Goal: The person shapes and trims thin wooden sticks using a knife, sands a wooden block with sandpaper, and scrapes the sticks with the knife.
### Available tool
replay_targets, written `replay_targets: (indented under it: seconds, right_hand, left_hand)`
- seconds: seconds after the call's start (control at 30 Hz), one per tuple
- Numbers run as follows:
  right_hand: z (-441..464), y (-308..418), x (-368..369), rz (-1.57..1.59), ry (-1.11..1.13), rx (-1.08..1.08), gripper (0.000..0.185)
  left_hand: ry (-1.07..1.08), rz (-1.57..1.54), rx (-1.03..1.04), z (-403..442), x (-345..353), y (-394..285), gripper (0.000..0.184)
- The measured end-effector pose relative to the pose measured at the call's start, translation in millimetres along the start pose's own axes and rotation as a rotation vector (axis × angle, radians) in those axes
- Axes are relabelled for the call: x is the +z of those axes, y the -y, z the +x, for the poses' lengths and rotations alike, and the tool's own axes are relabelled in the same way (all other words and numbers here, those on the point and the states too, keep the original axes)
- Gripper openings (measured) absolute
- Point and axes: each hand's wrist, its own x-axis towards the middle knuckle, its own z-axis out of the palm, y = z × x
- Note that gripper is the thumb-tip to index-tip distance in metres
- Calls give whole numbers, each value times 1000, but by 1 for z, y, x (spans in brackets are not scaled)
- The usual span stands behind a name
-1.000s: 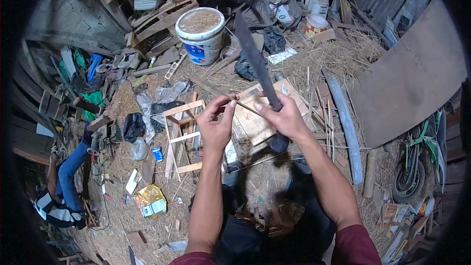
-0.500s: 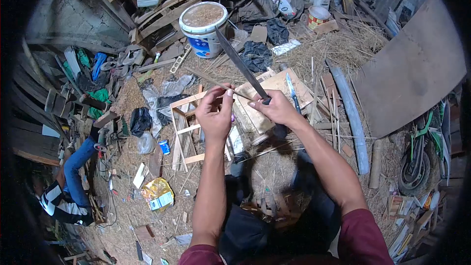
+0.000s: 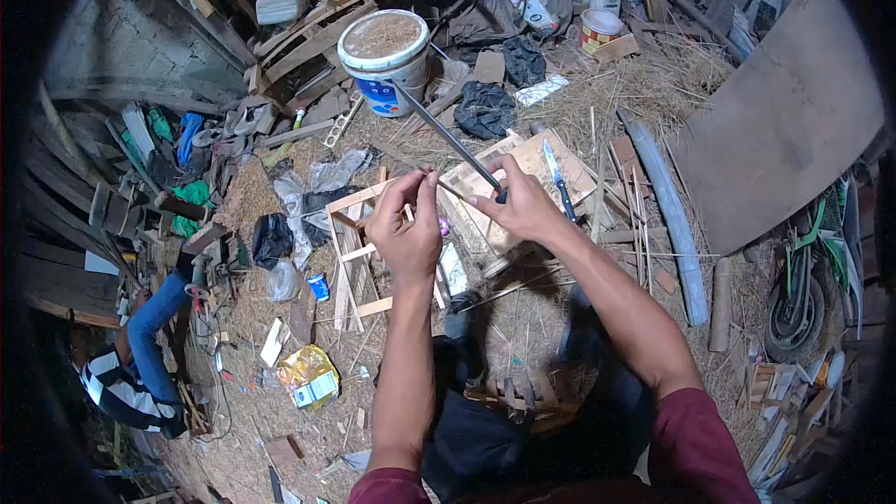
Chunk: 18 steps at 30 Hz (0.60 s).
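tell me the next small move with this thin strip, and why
Perhaps steady the thin strip with the left hand before moving the long blade, since the right hand holding that blade is close beside the strip.

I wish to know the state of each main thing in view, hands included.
Left hand: pinching a thin strip.
Right hand: closed around the machete's handle.
Machete: held, blade bare.
Kitchen knife: unsheathed, lying on the wooden board.
White bucket: upright, sawdust at its top; whether lidded, unclear.
Yellow packet: lying on the ground.
Wooden frame: sides open.
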Motion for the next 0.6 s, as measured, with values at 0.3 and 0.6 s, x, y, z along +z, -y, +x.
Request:
replay_targets:
  seconds: [0.3,0.6]
  right_hand:
    - [-37,54,1,45,-37,-51,17]
    - [-36,28,7,-19,92,6,16]
  left_hand:
    - [30,69,-36,-6,-1,-8,10]
    - [-7,-18,-55,-11,-6,4,9]
